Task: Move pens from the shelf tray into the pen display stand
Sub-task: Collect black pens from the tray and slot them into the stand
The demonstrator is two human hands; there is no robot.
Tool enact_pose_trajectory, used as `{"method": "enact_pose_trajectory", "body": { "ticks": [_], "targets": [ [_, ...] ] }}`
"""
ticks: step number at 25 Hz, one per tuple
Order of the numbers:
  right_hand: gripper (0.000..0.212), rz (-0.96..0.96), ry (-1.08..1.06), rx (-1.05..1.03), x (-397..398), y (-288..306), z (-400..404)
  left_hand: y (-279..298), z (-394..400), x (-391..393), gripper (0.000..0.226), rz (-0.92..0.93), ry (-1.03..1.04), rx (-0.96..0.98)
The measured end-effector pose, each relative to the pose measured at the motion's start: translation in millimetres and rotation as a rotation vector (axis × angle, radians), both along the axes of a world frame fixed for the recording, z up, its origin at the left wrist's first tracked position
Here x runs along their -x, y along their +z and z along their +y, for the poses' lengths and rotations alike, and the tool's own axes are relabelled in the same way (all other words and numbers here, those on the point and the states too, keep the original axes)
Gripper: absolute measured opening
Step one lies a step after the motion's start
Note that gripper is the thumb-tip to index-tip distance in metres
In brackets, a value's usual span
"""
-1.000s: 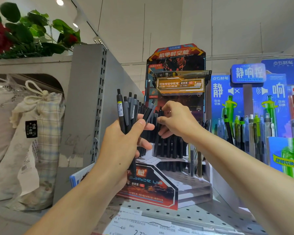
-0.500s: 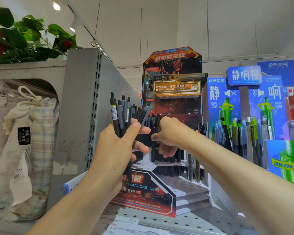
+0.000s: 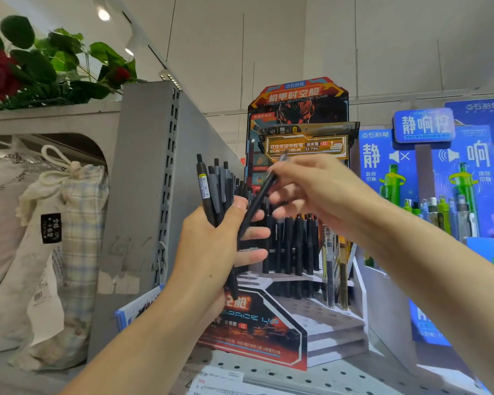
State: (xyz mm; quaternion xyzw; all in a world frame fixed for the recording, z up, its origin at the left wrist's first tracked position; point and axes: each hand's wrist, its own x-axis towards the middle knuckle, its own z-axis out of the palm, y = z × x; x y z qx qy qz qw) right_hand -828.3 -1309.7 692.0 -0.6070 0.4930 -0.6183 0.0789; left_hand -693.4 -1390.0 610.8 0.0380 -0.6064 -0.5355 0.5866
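While my left hand (image 3: 211, 246) grips the pen bundle (image 3: 214, 192), my right hand (image 3: 311, 195) pinches one pen (image 3: 257, 205) mid-barrel; light, rigid, probably slippery.

A single head-worn camera looks forward and slightly upward along a shop shelf (image 3: 297, 374), so that ceiling and track lights fill the top of the frame. It sits close: both forearms enter from the bottom edge, and the hands, left hand (image 3: 211, 246) and right hand (image 3: 320, 192), meet at centre. Just behind them stands the pen display stand (image 3: 297, 115), the wide lens bending the grey shelf upright (image 3: 143, 178) at left.
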Motion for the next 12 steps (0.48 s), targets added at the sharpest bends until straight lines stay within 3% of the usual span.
{"method": "enact_pose_trajectory", "body": {
  "ticks": [2, 6, 9, 12],
  "targets": [
    [0.017, -0.095, -0.138, 0.102, 12, 11, 5, -6, -3, -3, 0.019, -0.012, -0.008, -0.026],
    [0.016, 0.174, -0.474, 0.011, 32, 4, 1, -14, -8, -10, 0.034, -0.04, 0.086, -0.021],
    [0.013, 0.274, -0.532, -0.05, 32, -7, -6, -15, -9, -9, 0.04, -0.02, 0.103, -0.036],
    [0.012, 0.324, -0.537, -0.087, 33, -13, -13, -15, -7, -8, 0.028, -0.009, 0.102, -0.013]
  ]
}}
